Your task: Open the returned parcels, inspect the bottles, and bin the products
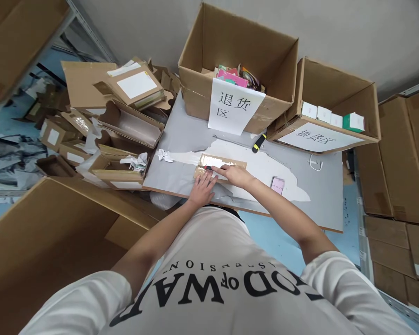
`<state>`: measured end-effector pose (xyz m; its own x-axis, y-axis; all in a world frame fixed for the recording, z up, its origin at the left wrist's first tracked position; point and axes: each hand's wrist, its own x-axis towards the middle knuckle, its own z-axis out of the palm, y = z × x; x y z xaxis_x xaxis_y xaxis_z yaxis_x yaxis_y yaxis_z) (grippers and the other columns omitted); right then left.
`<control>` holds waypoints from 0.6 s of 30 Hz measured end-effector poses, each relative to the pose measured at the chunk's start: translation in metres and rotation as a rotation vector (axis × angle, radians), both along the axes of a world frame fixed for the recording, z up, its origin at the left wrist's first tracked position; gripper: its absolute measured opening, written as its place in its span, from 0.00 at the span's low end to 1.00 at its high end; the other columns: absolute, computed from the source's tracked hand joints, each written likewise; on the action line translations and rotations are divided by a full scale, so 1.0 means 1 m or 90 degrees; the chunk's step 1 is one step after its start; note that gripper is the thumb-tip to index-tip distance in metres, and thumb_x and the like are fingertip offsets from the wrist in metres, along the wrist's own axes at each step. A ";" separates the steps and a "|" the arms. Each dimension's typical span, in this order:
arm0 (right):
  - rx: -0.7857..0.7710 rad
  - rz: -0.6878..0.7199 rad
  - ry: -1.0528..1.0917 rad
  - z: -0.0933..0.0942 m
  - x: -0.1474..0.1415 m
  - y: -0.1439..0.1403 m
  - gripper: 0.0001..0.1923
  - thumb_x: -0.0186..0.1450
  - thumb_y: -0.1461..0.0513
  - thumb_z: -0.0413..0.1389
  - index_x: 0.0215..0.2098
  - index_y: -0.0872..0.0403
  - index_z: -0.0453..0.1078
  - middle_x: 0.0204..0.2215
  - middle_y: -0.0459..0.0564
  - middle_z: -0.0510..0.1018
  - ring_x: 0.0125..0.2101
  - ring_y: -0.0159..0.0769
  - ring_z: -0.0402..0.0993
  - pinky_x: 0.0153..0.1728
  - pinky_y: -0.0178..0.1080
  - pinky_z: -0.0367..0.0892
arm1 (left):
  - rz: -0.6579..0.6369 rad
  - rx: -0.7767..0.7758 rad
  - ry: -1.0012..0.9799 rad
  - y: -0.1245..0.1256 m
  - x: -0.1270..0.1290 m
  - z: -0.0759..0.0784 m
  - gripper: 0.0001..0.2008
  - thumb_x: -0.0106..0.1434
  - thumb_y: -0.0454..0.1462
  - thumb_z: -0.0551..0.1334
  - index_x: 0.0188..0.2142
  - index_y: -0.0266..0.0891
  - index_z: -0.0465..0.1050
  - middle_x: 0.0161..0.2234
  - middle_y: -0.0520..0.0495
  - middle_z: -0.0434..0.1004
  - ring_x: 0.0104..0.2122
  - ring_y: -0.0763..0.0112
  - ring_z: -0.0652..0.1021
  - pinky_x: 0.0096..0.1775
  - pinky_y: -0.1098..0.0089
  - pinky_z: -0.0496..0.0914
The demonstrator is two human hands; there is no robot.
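At the centre of the frame a flat cardboard parcel [220,166] lies on the grey surface [321,186], taped over and bearing a white label. The left hand [203,188] rests flat on its near left end, fingers spread and holding nothing, only pressing down. The right hand [234,174] lies over the near edge, fingers closed around what looks like a small red-tipped cutter [208,168], though it is too small to be sure. The parcel appears sealed, so opening it seems barely begun, with the cut and unpacking left to do.

Above, a large open box [237,60] with a hanging paper sign holds colourful packets; a second box [335,107] to the upper right holds small white cartons. A yellow-and-black knife [259,143] lies between them, and a pink card [277,184] sits right of the hands. Emptied cartons [118,130] pile at the left.
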<state>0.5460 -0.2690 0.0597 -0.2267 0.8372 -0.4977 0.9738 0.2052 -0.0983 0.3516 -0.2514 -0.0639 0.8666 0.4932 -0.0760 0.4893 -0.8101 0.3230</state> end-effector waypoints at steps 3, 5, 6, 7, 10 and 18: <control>-0.015 -0.002 0.004 0.004 -0.003 0.004 0.30 0.70 0.65 0.41 0.69 0.43 0.42 0.51 0.59 0.71 0.43 0.44 0.75 0.41 0.41 0.68 | 0.004 0.000 0.003 0.001 0.001 0.000 0.38 0.60 0.43 0.59 0.67 0.38 0.47 0.68 0.37 0.43 0.67 0.53 0.46 0.63 0.50 0.42; -0.019 -0.003 0.002 0.006 -0.006 0.007 0.30 0.70 0.65 0.42 0.69 0.45 0.43 0.50 0.60 0.72 0.43 0.45 0.75 0.40 0.42 0.68 | 0.003 -0.001 0.006 0.001 0.001 0.000 0.38 0.60 0.42 0.59 0.67 0.38 0.47 0.68 0.37 0.43 0.67 0.53 0.46 0.63 0.50 0.42; -0.021 -0.001 -0.001 0.007 -0.007 0.008 0.30 0.70 0.65 0.42 0.69 0.45 0.44 0.49 0.61 0.72 0.42 0.45 0.75 0.40 0.42 0.68 | 0.001 -0.003 0.008 0.002 0.000 0.000 0.38 0.60 0.42 0.58 0.67 0.38 0.47 0.68 0.37 0.43 0.67 0.53 0.46 0.63 0.50 0.43; -0.022 0.002 -0.005 0.008 -0.008 0.010 0.30 0.70 0.65 0.43 0.68 0.46 0.44 0.48 0.61 0.73 0.42 0.46 0.76 0.40 0.41 0.68 | -0.001 -0.005 0.011 0.002 0.000 0.000 0.38 0.60 0.41 0.58 0.67 0.38 0.47 0.68 0.37 0.43 0.67 0.54 0.47 0.63 0.51 0.43; -0.019 0.014 -0.015 0.012 -0.012 0.017 0.28 0.70 0.64 0.43 0.67 0.48 0.47 0.46 0.60 0.74 0.42 0.46 0.75 0.38 0.40 0.67 | -0.004 -0.008 0.020 0.004 0.000 0.001 0.38 0.60 0.41 0.58 0.67 0.38 0.46 0.68 0.37 0.43 0.67 0.53 0.47 0.63 0.51 0.44; -0.012 0.027 -0.012 0.017 -0.013 0.019 0.26 0.69 0.64 0.44 0.65 0.48 0.52 0.46 0.60 0.75 0.43 0.46 0.75 0.38 0.39 0.67 | -0.014 0.007 0.036 0.005 -0.001 0.005 0.38 0.60 0.41 0.58 0.67 0.39 0.46 0.68 0.38 0.42 0.67 0.55 0.47 0.63 0.52 0.44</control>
